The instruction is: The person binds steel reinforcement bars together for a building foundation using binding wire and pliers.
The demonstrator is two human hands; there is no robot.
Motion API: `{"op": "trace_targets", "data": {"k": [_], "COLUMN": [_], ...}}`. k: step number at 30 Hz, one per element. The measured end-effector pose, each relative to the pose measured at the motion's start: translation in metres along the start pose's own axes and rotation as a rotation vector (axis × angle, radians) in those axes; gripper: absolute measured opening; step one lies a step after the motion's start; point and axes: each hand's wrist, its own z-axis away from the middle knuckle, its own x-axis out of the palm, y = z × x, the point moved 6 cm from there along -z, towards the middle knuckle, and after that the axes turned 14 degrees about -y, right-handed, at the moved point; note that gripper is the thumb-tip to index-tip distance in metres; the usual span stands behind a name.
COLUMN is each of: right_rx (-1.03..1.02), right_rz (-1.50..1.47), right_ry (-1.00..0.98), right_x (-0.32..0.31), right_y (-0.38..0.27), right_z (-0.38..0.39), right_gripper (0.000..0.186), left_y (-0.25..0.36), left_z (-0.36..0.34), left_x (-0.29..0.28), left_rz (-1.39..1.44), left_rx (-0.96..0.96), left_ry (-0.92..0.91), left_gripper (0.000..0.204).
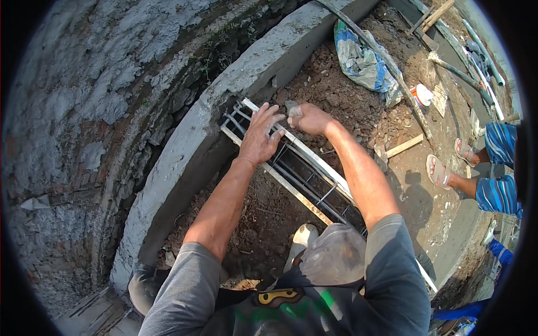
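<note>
My left hand [261, 136] lies with its fingers spread over the upper end of a narrow pale wooden board [316, 159]. Close to its right, my right hand [311, 119] is closed in a fist just beyond the board. A grey, stone-like lump [291, 106] shows at its fingers; whether it is held cannot be told. A second board [297, 197] runs roughly parallel on the near side. Between the boards lies a cage of steel reinforcing bars [308, 183], its far end against a grey concrete beam [193, 126].
A rough wall [84, 123] rises at the left. Beyond my right arm lie a crumpled sack [361, 64], a long pole [386, 59], a white tub [421, 95] and a hammer [395, 148]. Another person's sandalled foot [438, 171] stands at the right.
</note>
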Motion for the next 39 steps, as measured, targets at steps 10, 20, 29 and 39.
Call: {"op": "trace_targets", "data": {"k": [10, 20, 29, 39], "right_rx": [0.422, 0.279, 0.356, 0.245], "right_rz": [0.302, 0.534, 0.605, 0.526], "right_ry": [0.172, 0.604, 0.496, 0.539], "right_x": [0.021, 0.074, 0.074, 0.062], "right_y": [0.043, 0.000, 0.008, 0.007], "right_z": [0.058, 0.098, 0.092, 0.090], "right_gripper": [0.033, 0.056, 0.051, 0.047], "left_y": [-0.031, -0.007, -0.011, -0.032], "left_z": [0.129, 0.094, 0.096, 0.092], "left_x": [0.038, 0.073, 0.058, 0.065], "left_rz": [0.645, 1.209, 1.123, 1.162], "left_rx": [-0.753, -0.733, -0.719, -0.613], "left_ry": [0.658, 0.393, 0.315, 0.382], "left_gripper": [0.070, 0.086, 0.050, 0.040]}}
